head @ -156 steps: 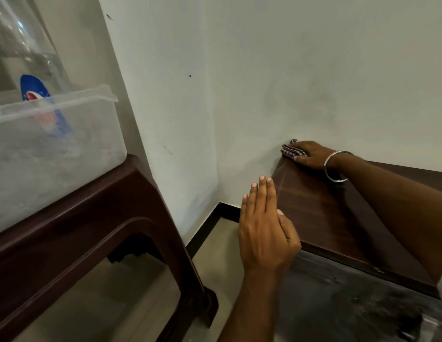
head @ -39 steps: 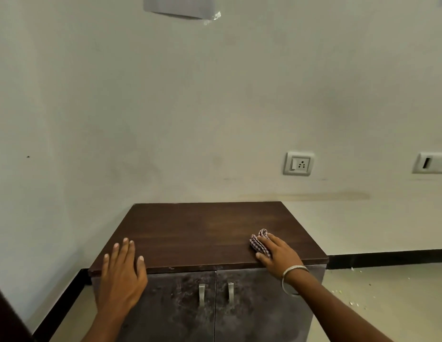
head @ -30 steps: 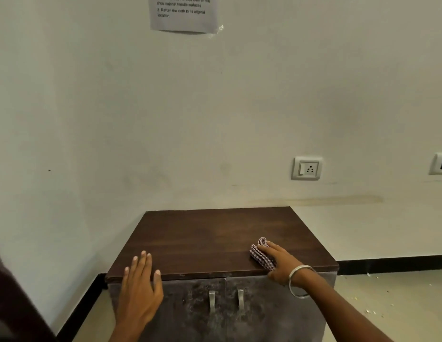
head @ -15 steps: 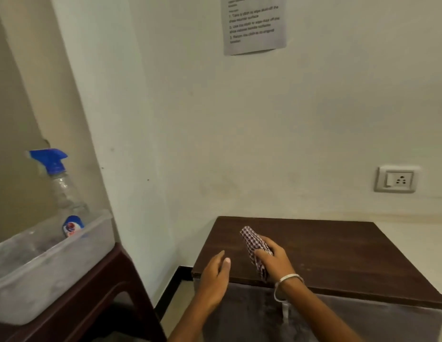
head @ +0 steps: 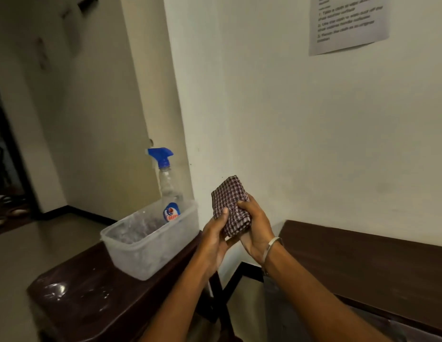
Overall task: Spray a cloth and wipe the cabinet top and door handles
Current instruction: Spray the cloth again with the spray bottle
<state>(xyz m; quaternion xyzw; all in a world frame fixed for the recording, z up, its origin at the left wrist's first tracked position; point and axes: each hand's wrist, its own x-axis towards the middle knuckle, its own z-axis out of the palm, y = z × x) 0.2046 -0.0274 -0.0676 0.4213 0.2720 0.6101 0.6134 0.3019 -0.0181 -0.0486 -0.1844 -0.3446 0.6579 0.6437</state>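
Observation:
A folded checked cloth (head: 230,203) is held up in the air between both hands, left of the cabinet. My left hand (head: 216,234) grips its lower left side and my right hand (head: 255,227), with a metal bangle on the wrist, grips its right side. The dark brown cabinet top (head: 368,262) lies at the lower right, and only a strip of its grey front shows; the door handles are out of view. A clear spray bottle (head: 168,186) with a blue trigger head stands in a plastic tub to the left of the cloth.
The translucent plastic tub (head: 141,250) sits on a dark brown plastic stool (head: 91,299) at the lower left. A wall corner stands between stool and cabinet. A printed paper sheet (head: 348,21) is stuck on the wall above. Open floor extends to the far left.
The cloth came off the cabinet top and rose leftward in my right hand. My left hand left the cabinet's front edge and took hold of the cloth too. The view swung left.

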